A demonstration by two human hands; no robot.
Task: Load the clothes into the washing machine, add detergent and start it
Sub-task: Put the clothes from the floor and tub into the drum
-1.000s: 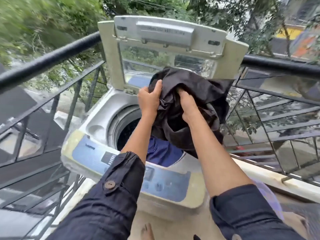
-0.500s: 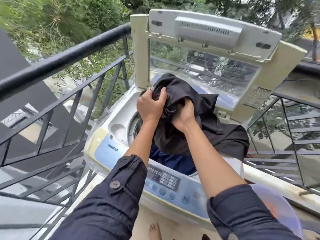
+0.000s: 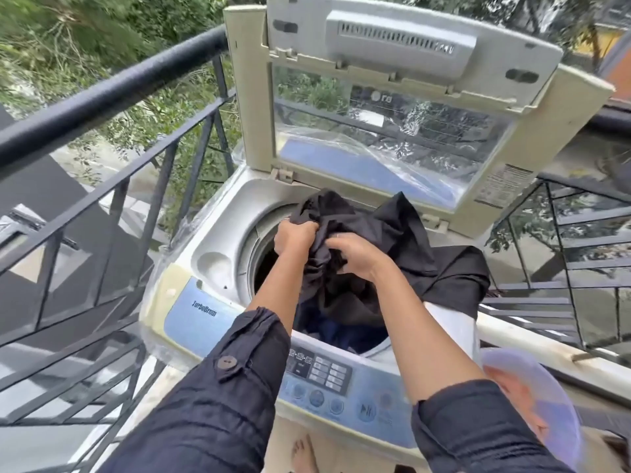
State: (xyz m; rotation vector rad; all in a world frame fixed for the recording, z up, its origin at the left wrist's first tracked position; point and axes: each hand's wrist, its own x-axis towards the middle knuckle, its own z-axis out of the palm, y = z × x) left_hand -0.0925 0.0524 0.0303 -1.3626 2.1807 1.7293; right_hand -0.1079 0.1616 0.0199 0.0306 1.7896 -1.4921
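A top-loading washing machine (image 3: 211,261) stands on a balcony with its lid (image 3: 403,107) raised upright. Over the drum opening, both hands grip a black garment (image 3: 403,240). My left hand (image 3: 295,233) clutches its upper left part, and my right hand (image 3: 355,252) is closed on its middle folds. One end of the garment drapes over the machine's right rim; the rest hangs into the drum. Blue clothing (image 3: 333,331) lies in the drum beneath it. The blue control panel (image 3: 321,377) runs along the front edge.
A black metal railing (image 3: 112,97) runs close along the left and continues behind the machine to the right. A translucent purple plastic tub (image 3: 543,404) sits at the lower right beside the machine. My bare foot (image 3: 304,455) is on the floor below the panel.
Both hands have lowered the black garment from lid height down to the drum opening, and part of it has spread over the right rim. The camera has moved closer.
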